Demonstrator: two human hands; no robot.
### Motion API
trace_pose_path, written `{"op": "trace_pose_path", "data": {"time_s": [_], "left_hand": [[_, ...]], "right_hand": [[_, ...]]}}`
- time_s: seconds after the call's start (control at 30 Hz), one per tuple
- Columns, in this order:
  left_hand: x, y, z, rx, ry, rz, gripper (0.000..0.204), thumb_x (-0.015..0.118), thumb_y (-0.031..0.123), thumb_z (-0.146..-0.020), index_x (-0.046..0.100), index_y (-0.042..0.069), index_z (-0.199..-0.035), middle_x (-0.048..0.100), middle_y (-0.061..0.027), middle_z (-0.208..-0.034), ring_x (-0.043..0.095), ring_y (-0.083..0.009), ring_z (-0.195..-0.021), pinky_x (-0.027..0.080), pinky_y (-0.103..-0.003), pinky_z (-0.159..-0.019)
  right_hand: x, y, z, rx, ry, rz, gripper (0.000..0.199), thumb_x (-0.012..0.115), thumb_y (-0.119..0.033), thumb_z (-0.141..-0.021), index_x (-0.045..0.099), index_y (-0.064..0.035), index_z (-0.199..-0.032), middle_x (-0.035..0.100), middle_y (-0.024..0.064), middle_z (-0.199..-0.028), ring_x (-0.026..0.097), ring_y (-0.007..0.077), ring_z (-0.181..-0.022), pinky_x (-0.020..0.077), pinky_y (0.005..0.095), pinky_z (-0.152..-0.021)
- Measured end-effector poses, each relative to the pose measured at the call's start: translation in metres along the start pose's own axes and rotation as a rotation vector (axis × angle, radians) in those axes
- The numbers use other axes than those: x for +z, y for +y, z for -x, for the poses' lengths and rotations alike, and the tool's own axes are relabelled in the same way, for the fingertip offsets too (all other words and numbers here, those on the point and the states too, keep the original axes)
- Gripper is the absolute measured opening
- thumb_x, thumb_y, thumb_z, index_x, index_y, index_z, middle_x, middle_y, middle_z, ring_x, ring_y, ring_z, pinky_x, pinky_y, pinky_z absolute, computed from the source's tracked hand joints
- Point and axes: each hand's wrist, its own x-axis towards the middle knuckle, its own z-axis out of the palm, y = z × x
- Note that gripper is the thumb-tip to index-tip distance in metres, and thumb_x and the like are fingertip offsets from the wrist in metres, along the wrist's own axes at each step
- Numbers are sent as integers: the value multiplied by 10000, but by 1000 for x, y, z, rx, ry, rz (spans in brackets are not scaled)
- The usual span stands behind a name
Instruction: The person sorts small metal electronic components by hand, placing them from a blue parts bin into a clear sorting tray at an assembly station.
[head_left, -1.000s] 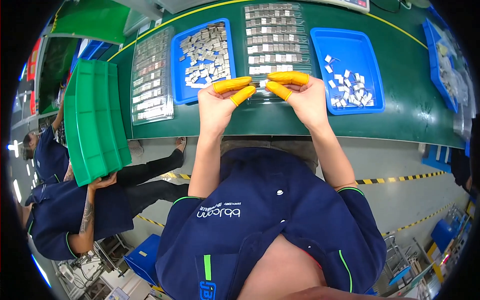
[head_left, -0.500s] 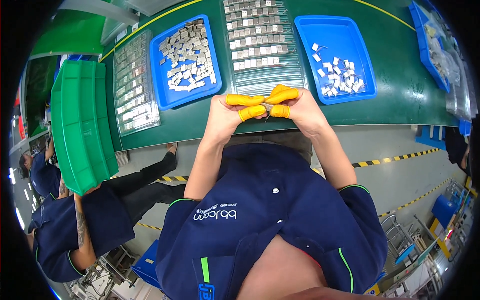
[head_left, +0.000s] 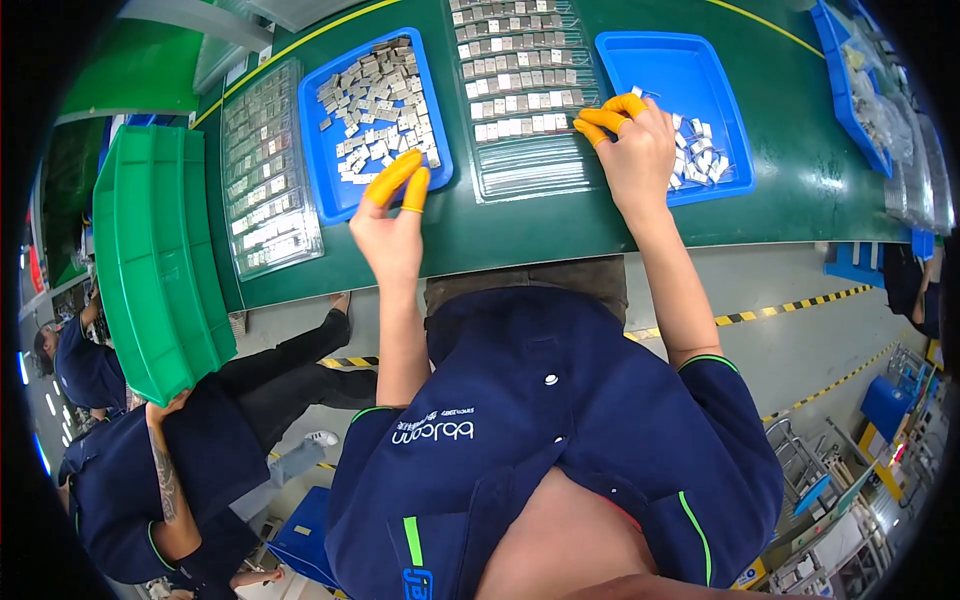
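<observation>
My left hand (head_left: 388,225), with yellow finger covers, reaches over the near right edge of a blue tray (head_left: 330,208) of small silver-and-white metal-cased parts (head_left: 372,95). Its thumb and forefinger are a little apart, close to the parts, with nothing visible between them. At the right end of the lowest filled row in a clear plastic tray (head_left: 535,180), the covered fingers of my right hand (head_left: 637,150) are pinched together. Whatever they hold is hidden. Rows of similar parts (head_left: 520,127) with thin wires at their right ends lie in this clear tray.
Right of it, a second blue tray (head_left: 742,150) holds loose white parts with wires (head_left: 703,155), partly covered by my right hand. Another filled clear tray (head_left: 240,262) lies far left. Beside the green table (head_left: 790,190), a person carries a stack of green crates (head_left: 165,260).
My hands have parted from their meeting point at the table's near edge. The left has gone to the left blue tray, the right forward to the clear tray's row.
</observation>
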Motion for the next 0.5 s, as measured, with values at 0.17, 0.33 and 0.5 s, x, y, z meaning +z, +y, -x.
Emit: {"op": "trace_pose_path", "data": {"time_s": [0.17, 0.33, 0.5], "left_hand": [[-21, -2, -5, -16, 190, -42, 199, 659, -9, -749, 658, 3, -947, 647, -88, -970, 584, -140, -926, 433, -259, -848], [-40, -9, -10, 34, 249, -262, 198, 663, 0, -741, 667, 23, -938, 646, -90, -970, 590, -166, -912, 433, -275, -847], [-45, 3, -20, 147, 158, -722, 249, 706, 58, -687, 683, 84, -934, 631, -83, -959, 535, -246, -958, 415, -324, -862]], "right_hand": [[4, 3, 4, -34, -54, 5, 112, 724, -107, -608, 699, -87, -715, 593, 14, -793, 542, 192, -795, 388, 335, -731], [0, 12, -1, 20, -130, -128, 134, 678, -102, -686, 700, -99, -818, 625, 58, -850, 552, 220, -829, 398, 342, -759], [-18, 56, -23, 223, -155, 68, 214, 645, -28, -693, 665, -18, -905, 627, 158, -931, 562, 304, -859, 447, 376, -778]]}}
